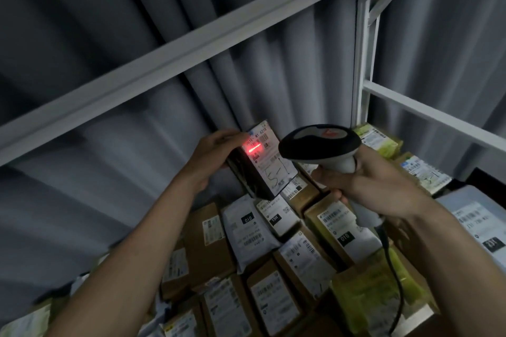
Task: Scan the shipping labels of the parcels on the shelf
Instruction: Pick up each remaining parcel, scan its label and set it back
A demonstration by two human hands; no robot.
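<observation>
In the head view, the scanning step is in hand. The left hand (212, 156) grips a dark rectangular parcel (260, 169), standing it up near the back edge of the white metal shelf (427, 111), with fingers curled over its top corner. Its white paper shipping label (269, 157) faces the black and grey handheld barcode scanner (320, 145), and a red scan line (254, 148) lies across the upper part of the label. The right hand (364, 186) is closed around the scanner handle; a dark cable (394, 268) hangs from it.

The shelf carries many parcels lying close together, labels up: brown cardboard boxes (208, 249), white plastic mailer bags (246, 230) and yellow-green wrapped packets (375, 298) towards the right edge.

I judge the next move calls for putting this parcel down and picking another one whose label is not read yet, turning its barcode to the scanner
</observation>
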